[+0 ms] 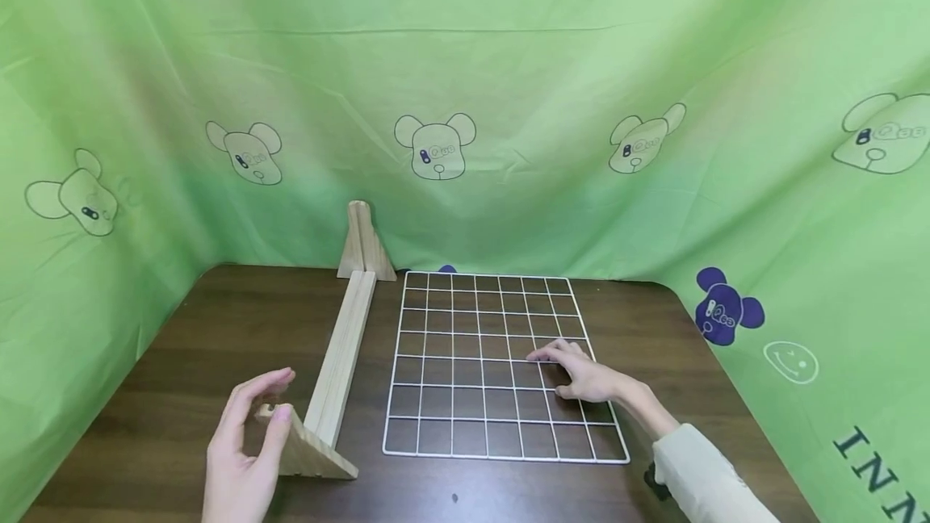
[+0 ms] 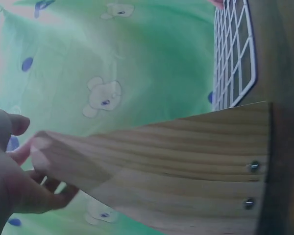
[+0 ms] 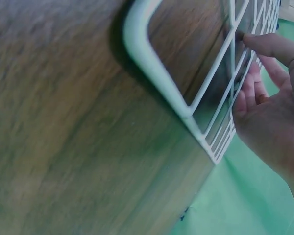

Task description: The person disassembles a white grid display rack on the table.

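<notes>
My left hand [image 1: 243, 446] hovers around the top of the near end panel [image 1: 312, 452] of a wooden stand, thumb and fingers spread with the tip between them. In the left wrist view, fingertips lie close to the tapered top of that panel [image 2: 176, 156]; contact is hard to tell. Two screw heads [image 2: 254, 166] show near its base. A long grooved wooden bar [image 1: 340, 361] joins it to a far end panel [image 1: 366, 248]. My right hand [image 1: 581, 374] rests with loosely bent fingers on the right part of a white wire grid panel [image 1: 508, 458], which lies flat.
Everything sits on a dark brown wooden table [image 1: 218, 329]. A green curtain [image 1: 523, 208] with bear-head prints surrounds its back and sides. Under the right forearm a small dark object [image 1: 656, 481] is partly hidden.
</notes>
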### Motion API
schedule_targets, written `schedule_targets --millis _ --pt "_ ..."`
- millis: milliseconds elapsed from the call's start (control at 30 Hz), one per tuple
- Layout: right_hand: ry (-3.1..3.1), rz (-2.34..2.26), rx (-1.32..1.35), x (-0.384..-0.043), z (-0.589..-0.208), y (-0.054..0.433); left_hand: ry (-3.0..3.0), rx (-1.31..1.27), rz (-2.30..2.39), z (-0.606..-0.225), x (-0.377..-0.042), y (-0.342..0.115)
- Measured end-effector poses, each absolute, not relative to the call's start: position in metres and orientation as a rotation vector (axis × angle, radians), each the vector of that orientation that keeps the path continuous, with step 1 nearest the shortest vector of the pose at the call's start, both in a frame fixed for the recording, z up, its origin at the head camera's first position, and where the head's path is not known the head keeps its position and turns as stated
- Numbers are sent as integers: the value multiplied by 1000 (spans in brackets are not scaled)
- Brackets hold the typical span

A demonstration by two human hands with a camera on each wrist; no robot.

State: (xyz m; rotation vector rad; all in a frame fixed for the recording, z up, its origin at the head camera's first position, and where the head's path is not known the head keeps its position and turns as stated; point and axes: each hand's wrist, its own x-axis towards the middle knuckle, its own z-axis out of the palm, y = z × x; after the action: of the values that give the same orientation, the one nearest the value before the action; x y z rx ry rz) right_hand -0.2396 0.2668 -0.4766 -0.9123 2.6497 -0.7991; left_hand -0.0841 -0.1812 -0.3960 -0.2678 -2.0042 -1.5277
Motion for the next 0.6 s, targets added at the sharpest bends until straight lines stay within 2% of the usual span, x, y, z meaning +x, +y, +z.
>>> schedule_targets --millis 200,600 --pt "2727 -667 -893 -230 -467 253 -2282 -278 -981 -382 -84 -172" --pt "2871 -471 -540 -214 -453 211 -2345 -411 -512 -371 -95 -138"
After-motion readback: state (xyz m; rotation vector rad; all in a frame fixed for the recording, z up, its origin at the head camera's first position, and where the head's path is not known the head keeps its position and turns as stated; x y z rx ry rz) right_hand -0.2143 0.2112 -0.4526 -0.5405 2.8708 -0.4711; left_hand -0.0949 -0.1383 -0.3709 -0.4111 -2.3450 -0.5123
